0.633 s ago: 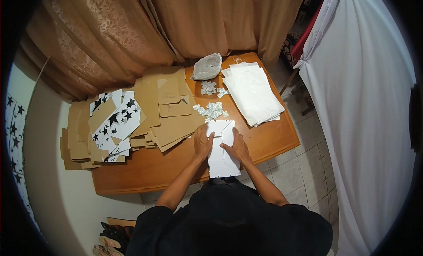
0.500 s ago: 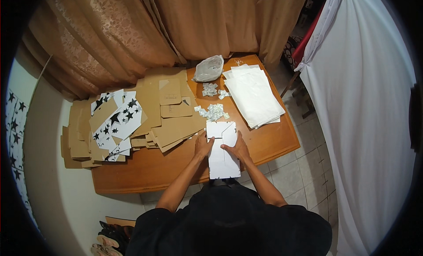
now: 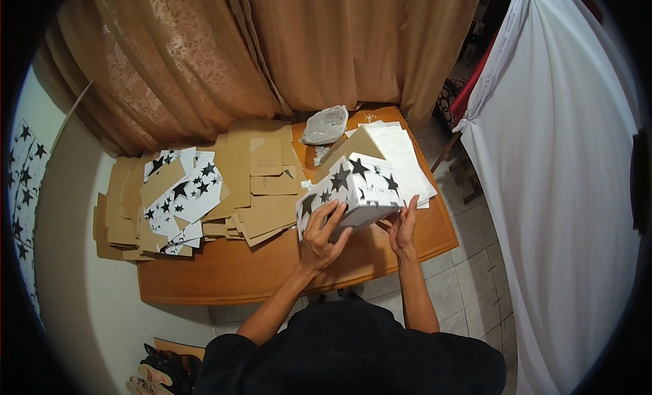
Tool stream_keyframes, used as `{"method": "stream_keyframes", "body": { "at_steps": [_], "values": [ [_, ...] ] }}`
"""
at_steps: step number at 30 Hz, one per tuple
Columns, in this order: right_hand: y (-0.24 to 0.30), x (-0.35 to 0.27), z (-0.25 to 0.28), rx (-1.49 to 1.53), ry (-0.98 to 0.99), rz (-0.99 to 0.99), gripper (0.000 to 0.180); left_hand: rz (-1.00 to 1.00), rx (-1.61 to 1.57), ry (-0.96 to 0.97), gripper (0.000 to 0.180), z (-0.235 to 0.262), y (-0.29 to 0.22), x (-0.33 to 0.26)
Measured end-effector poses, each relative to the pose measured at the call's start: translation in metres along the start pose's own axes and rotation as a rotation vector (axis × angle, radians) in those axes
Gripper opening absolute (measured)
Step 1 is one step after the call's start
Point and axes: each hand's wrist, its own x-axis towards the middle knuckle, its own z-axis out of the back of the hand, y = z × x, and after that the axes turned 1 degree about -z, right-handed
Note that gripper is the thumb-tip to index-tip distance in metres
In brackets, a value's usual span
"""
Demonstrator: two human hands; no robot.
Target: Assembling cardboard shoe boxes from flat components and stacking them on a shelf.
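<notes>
A cardboard box covered in white paper with black stars is tilted up over the table's front part. Its brown flap stands up at the far side. My left hand presses against the box's near left face, fingers spread over it. My right hand supports the lower right corner, with some of its fingers hidden under the box. A few small clear packets show beside the box; the box covers the spot where the others lay.
Flat brown cardboard pieces pile up at left, with star-printed pieces on top. Behind the box lie white paper sheets and a grey plastic bag. A brown curtain hangs behind the wooden table.
The box lay with its plain white folded face up between my hands. It has been raised and turned, and its starred sides and brown flap now show. Both hands have shifted their hold.
</notes>
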Motion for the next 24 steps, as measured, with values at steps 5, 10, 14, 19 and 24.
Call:
{"method": "stream_keyframes", "body": {
  "at_steps": [5, 10, 14, 19, 24],
  "values": [
    [-0.002, 0.01, 0.008, -0.077, 0.195, 0.296, 0.072, 0.37, -0.365, 0.091, 0.124, 0.003, 0.003, -0.015],
    [-0.028, 0.026, 0.044, -0.197, 0.319, 0.128, 0.064, 0.298, -0.17, 0.145, 0.119, 0.004, 0.016, -0.029],
    [-0.064, 0.039, 0.079, -0.045, 0.433, 0.002, 0.052, 0.168, -0.023, 0.314, 0.111, -0.002, 0.004, -0.065],
    [-0.096, 0.047, 0.11, 0.112, 0.398, -0.126, 0.049, 0.144, 0.019, 0.448, 0.11, -0.02, 0.015, -0.104],
    [-0.085, 0.048, 0.101, -0.079, 0.374, -0.108, 0.042, 0.126, 0.207, 0.367, 0.109, -0.019, 0.019, -0.099]
  ]
}}
